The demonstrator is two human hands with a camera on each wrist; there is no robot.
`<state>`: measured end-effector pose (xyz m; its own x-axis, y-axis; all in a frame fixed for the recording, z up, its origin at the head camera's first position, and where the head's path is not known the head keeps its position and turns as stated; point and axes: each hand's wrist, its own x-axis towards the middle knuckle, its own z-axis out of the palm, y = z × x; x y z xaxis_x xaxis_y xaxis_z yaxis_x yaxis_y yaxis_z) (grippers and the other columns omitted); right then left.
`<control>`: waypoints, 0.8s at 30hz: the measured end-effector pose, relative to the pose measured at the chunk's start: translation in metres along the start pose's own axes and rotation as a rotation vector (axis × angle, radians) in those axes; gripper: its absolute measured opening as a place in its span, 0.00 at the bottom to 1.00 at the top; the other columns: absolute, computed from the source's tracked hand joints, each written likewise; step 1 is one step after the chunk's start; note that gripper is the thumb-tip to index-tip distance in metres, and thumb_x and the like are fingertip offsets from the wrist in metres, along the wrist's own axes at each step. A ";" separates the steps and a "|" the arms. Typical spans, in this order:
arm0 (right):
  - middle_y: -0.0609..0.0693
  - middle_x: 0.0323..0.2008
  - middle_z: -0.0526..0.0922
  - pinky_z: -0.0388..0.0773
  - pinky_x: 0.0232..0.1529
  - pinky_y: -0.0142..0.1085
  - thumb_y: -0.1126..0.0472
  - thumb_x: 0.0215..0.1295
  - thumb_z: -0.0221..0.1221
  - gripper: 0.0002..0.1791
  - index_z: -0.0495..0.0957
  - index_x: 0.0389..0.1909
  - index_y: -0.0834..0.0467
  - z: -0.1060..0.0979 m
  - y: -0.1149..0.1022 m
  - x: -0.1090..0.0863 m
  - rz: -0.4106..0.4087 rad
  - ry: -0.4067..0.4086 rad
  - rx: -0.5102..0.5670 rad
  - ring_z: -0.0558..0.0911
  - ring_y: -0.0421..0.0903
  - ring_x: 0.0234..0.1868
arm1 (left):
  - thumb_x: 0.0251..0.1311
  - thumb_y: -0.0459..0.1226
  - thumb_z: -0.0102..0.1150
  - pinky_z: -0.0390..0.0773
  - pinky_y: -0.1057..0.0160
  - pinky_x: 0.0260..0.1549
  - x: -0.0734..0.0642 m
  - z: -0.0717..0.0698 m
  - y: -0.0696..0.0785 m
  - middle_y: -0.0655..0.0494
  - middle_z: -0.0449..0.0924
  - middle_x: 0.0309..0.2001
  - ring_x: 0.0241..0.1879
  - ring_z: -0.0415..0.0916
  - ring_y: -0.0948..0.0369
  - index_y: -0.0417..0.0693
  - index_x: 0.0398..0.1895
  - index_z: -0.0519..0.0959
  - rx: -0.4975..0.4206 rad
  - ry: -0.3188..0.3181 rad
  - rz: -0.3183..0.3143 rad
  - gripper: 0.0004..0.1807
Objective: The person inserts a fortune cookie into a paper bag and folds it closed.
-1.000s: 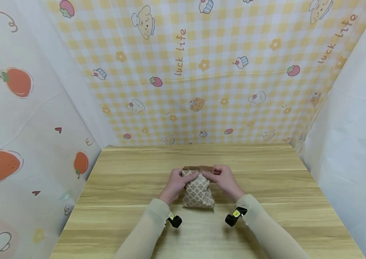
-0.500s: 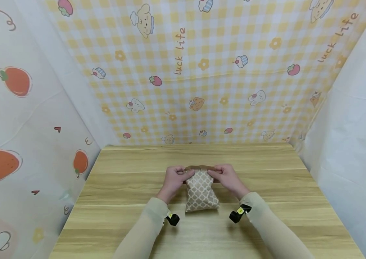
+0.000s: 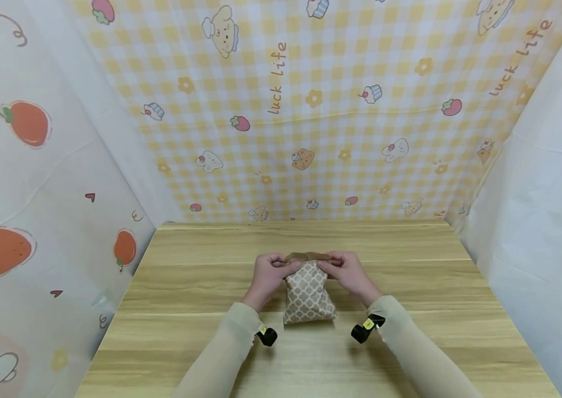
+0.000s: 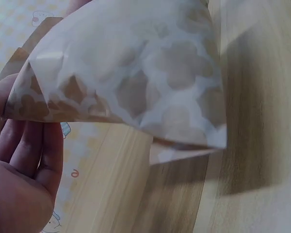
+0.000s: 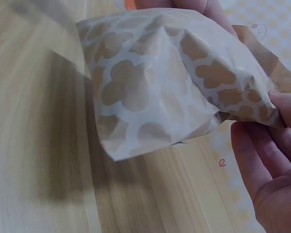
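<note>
A patterned brown-and-white paper bag (image 3: pixel 309 296) is held between both hands, its plain brown top edge facing the back of the table. My left hand (image 3: pixel 267 276) pinches the bag's upper left corner, thumb on the front and fingers behind. On the upper right corner my right hand (image 3: pixel 352 275) has the same kind of pinch. In the left wrist view the paper bag (image 4: pixel 136 82) bulges and its lower end casts a shadow on the wood. Creases run down the bag (image 5: pixel 140 82) in the right wrist view. Whatever is inside is hidden.
The wooden table (image 3: pixel 186 287) extends around the hands. Behind it hangs a yellow checked cloth (image 3: pixel 340 127) with cartoon prints. A white sheet with fruit prints (image 3: pixel 62 182) stands at the left, and a plain white sheet (image 3: pixel 549 210) at the right.
Both hands have moved apart along the bag's top, which has shifted slightly right. Over the last half second the hands and bag have hardly moved.
</note>
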<state>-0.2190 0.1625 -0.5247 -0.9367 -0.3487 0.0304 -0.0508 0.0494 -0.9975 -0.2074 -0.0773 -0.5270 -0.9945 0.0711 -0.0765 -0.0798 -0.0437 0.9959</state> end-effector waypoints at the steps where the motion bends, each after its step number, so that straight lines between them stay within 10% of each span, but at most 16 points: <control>1: 0.56 0.38 0.91 0.88 0.46 0.46 0.68 0.74 0.62 0.13 0.81 0.51 0.74 0.000 0.000 0.000 -0.001 0.001 0.001 0.90 0.44 0.38 | 0.55 0.36 0.80 0.84 0.66 0.31 0.000 -0.001 0.001 0.53 0.88 0.29 0.28 0.85 0.62 0.37 0.35 0.86 0.003 -0.005 -0.001 0.12; 13: 0.58 0.40 0.91 0.88 0.45 0.46 0.68 0.77 0.58 0.13 0.81 0.53 0.74 -0.007 0.000 -0.001 0.003 -0.052 -0.004 0.91 0.44 0.40 | 0.65 0.28 0.69 0.88 0.63 0.37 0.004 -0.011 -0.001 0.46 0.91 0.40 0.35 0.88 0.61 0.29 0.50 0.83 -0.081 -0.145 -0.050 0.13; 24: 0.65 0.51 0.87 0.87 0.49 0.53 0.67 0.75 0.61 0.16 0.82 0.58 0.71 -0.011 0.000 -0.001 -0.004 -0.032 0.005 0.90 0.48 0.44 | 0.68 0.29 0.66 0.88 0.63 0.39 0.006 -0.013 0.001 0.44 0.90 0.47 0.36 0.88 0.62 0.33 0.56 0.83 -0.045 -0.132 -0.030 0.16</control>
<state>-0.2215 0.1736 -0.5237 -0.9248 -0.3791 0.0328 -0.0531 0.0432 -0.9977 -0.2139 -0.0897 -0.5268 -0.9744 0.2032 -0.0966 -0.1157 -0.0843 0.9897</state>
